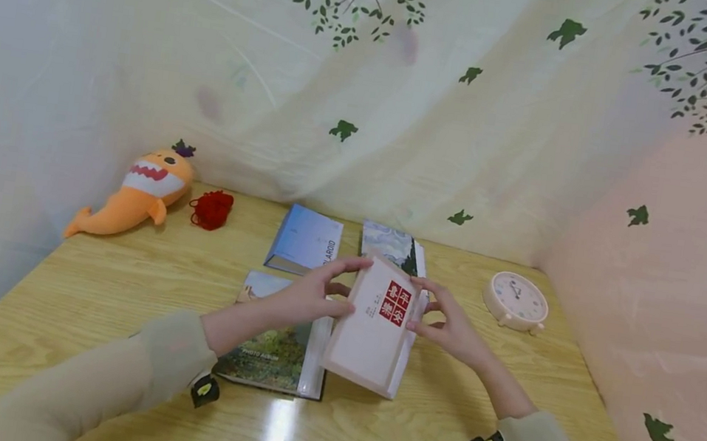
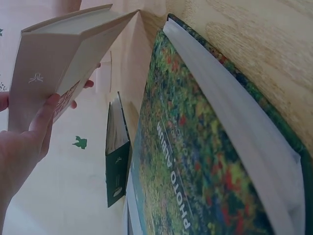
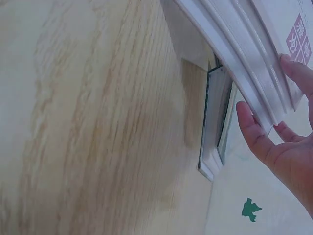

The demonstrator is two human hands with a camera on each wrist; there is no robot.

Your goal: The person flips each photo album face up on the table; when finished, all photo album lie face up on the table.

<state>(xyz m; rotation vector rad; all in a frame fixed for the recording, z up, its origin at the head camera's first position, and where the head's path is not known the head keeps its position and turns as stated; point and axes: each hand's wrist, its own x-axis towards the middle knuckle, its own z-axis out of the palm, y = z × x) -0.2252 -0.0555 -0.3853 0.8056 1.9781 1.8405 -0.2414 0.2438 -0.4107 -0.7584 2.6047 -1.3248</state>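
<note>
A pale pink album (image 1: 360, 344) with red square characters on its cover is held tilted over the table by both hands. My left hand (image 1: 317, 294) grips its spine side, thumb on the spine in the left wrist view. On the page-edge side, my right hand (image 1: 453, 330) pinches it between thumb and fingers; thick pale pages (image 3: 244, 54) show in the right wrist view. Below and left lies a photo album (image 1: 271, 362) with a garden-painting cover. Behind the pink album is another painted-cover album (image 1: 387, 241), partly hidden; its dark green spine (image 2: 118, 166) shows in the left wrist view.
A blue album (image 1: 307, 240) lies behind the garden-cover one. At the back left are an orange plush shark (image 1: 141, 204) and a bundle of red yarn (image 1: 212, 209). A pink clock (image 1: 517, 302) stands at the right. Printed curtains (image 1: 408, 108) border the wooden table (image 1: 134, 311).
</note>
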